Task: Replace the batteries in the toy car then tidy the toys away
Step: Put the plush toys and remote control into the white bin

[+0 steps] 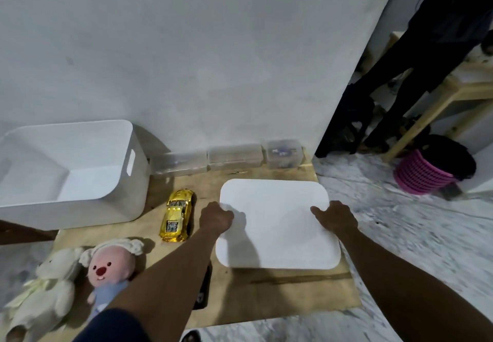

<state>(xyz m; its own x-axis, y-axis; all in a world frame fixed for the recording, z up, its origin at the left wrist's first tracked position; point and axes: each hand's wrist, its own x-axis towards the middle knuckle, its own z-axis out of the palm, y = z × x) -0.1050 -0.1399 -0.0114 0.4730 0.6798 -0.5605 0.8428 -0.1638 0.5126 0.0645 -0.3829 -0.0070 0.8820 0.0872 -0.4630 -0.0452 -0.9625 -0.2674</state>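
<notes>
Two edges of the lid point(277, 224) are gripped: the left one by the left hand point(216, 215), the right one by the right hand point(334, 215). Just left of the lid the car point(177, 215) is seen lying on the board point(266, 293), touched by neither hand. It is judged light, rigid and glossy, hence slippery, and best taken across its sides at mid-body.

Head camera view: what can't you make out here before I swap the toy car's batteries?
All in the head view:
- Underside of the toy car: it faces the board, so no battery cover shows.
- Contents of the clear boxes: blurred and too small.
- The black object: mostly hidden under the left forearm.
- Fingers of the left hand and right hand: tucked under the white lid they grip.
- The white plush toy: cut off by the bottom edge.
</notes>
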